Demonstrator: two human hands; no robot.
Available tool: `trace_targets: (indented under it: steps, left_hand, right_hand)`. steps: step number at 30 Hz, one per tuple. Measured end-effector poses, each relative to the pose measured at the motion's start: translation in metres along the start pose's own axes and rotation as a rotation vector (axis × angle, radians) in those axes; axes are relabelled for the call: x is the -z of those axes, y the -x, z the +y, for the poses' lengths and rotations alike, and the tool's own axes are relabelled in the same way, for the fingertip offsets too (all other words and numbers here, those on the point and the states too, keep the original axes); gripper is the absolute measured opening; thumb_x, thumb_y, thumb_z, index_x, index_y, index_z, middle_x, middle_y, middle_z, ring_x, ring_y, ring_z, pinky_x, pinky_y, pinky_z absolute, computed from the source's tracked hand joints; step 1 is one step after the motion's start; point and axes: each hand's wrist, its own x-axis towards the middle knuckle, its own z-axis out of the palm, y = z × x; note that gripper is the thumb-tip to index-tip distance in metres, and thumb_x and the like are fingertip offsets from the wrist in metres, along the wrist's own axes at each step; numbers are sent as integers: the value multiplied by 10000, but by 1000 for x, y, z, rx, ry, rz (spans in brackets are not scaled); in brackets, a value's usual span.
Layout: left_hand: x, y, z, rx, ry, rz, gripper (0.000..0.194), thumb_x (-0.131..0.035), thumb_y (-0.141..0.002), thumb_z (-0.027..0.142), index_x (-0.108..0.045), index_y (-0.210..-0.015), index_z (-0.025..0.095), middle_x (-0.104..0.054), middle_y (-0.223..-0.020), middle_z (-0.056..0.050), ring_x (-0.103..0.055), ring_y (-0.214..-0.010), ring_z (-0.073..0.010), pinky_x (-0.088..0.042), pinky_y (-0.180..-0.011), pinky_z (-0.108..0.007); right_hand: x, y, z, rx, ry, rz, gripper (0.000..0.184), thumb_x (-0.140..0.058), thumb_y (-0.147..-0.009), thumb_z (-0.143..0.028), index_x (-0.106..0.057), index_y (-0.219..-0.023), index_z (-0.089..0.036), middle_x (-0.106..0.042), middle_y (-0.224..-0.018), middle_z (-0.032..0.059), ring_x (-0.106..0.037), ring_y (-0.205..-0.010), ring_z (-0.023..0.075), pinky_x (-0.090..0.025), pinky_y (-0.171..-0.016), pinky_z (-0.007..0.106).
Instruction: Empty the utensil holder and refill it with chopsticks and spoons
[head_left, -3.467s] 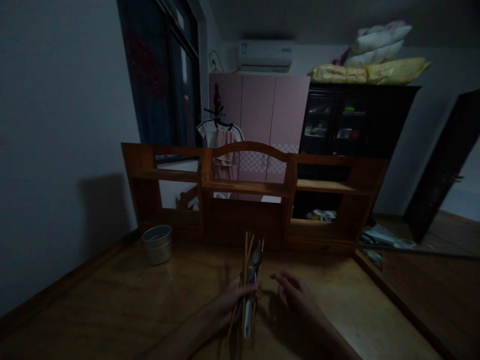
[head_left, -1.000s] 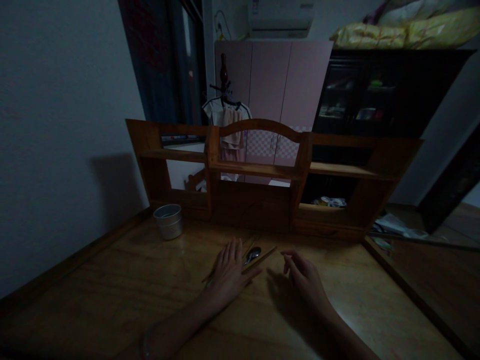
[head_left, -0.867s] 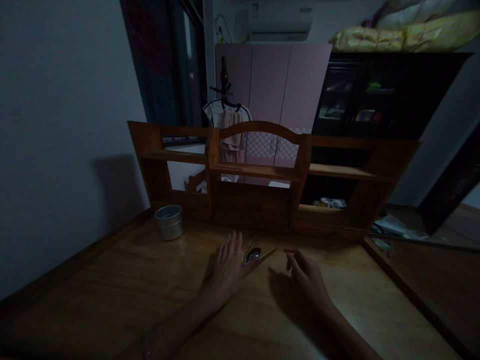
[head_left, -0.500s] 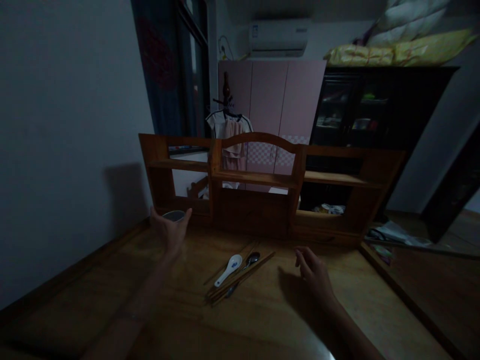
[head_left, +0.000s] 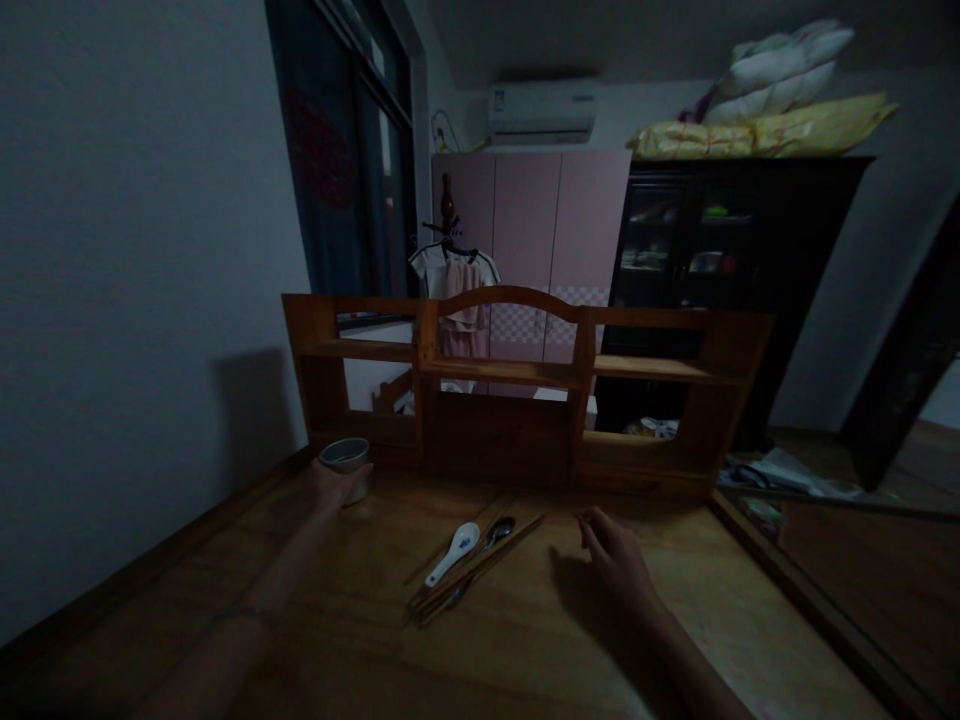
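Left hand (head_left: 335, 487) clasped round metal cup (head_left: 346, 455), cup upright at far left of table (head_left: 360, 625), near wooden shelf unit (head_left: 501, 435). Right hand (head_left: 611, 545) half open, fingers loosely curled. Between hands, lying slantwise close together: white ceramic spoon (head_left: 454, 553) with blue motif, metal spoon (head_left: 502, 528), wooden chopsticks (head_left: 487, 561).

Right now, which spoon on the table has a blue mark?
The white spoon. The metal spoon to its right is dark and shiny, and shows no blue.
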Motion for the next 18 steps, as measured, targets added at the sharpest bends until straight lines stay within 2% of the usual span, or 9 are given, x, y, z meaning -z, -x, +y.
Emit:
trace_targets:
  steps: [3,5,6,9,12,14,16,18]
  left_hand:
    - [-4,13,20,-49,41,33,844,-867,-489,389,-405,-1157,161,-545,-1166,-117,-544,-1115,-319,-474,-912,-489]
    - [-7,30,45,-160,122,51,862,-866,-485,417,-429,-1182,162,-544,-1185,-119,-536,-1132,-310,-454,-951,-478]
    - [-9,41,61,-212,189,14,852,-860,-499,427,-438,-1192,169,-549,-1190,-111,-542,-1129,-295,-450,-962,-462]
    - [-18,79,114,-333,424,-167,785,-839,-566,430,-454,-1207,191,-577,-1187,-84,-575,-1095,-245,-449,-973,-419]
    - [-35,125,158,-362,633,-295,751,-840,-596,403,-464,-1213,201,-583,-1205,-85,-582,-1096,-222,-442,-982,-387]
    - [-49,160,177,-361,722,-430,741,-844,-602,386,-469,-1214,203,-589,-1204,-85,-583,-1098,-214,-431,-995,-380]
    - [-64,195,187,-318,779,-576,732,-857,-584,374,-481,-1186,192,-601,-1187,-93,-586,-1096,-216,-434,-992,-375]
    - [-75,229,191,-276,816,-728,738,-855,-597,359,-467,-1202,189,-597,-1203,-107,-587,-1104,-222,-434,-992,-381]
  right_hand:
    - [0,-1,1,4,12,12,270,-402,-999,-378,-568,-896,-192,-585,-701,14,-575,-627,193,-385,-594,258]
    - [0,-1,0,1,19,32,266,-405,-998,-370,-567,-887,-192,-582,-698,11,-573,-623,190,-381,-594,259]
    - [0,-1,0,-1,20,46,264,-406,-998,-369,-569,-889,-191,-584,-702,12,-574,-626,190,-381,-594,260]
    - [0,-1,1,-21,12,87,275,-406,-996,-381,-579,-903,-189,-598,-715,21,-578,-625,194,-389,-587,261]
    - [3,-2,2,-68,-6,122,308,-415,-990,-426,-601,-930,-188,-623,-749,36,-588,-617,198,-416,-572,267]
    - [5,-4,1,-93,-25,142,317,-444,-977,-455,-617,-990,-190,-646,-809,51,-610,-653,210,-453,-587,280]
    - [7,-6,-1,-86,-50,170,344,-520,-938,-466,-602,-1136,-197,-659,-933,71,-638,-772,238,-504,-663,315]
    - [8,-7,-4,-41,-98,177,525,-628,-867,-455,-508,-1322,-223,-626,-1119,89,-621,-968,274,-520,-808,382]
